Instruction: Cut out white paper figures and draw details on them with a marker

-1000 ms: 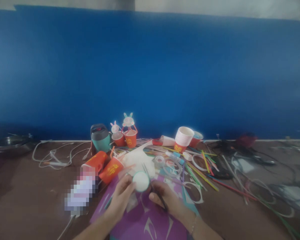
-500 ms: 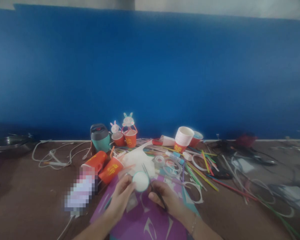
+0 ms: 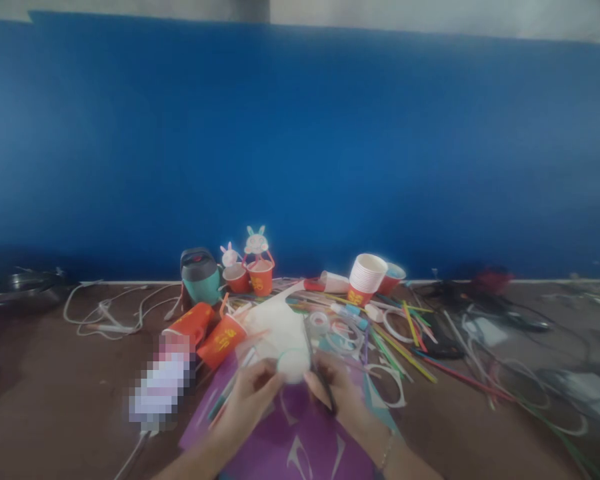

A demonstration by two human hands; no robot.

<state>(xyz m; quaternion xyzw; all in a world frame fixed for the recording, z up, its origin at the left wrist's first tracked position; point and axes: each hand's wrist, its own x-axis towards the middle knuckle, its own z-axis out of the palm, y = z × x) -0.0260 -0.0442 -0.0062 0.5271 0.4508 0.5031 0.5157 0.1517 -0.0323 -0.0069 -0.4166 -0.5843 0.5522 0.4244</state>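
Observation:
A white paper disc is pinched at its left edge between the thumb and fingers of my left hand. My right hand is closed round a pair of dark scissors, whose blades point up and away from me. The right thumb is at or very near the disc's right edge. Below both hands lies a purple sheet with white paper offcuts on it. White paper lies just beyond the disc. A pen-like stick rests left of my left hand.
Orange cups lie on the left, near a teal jug. Two cups with rabbit figures stand behind. A cup stack is at back right, with tape rolls and coloured strips nearby. Cables spread across the brown table.
The disc has shifted right and tilted flatter. My left hand has moved right with it, and the right thumb has come to the disc's edge. The scissors have turned more upright.

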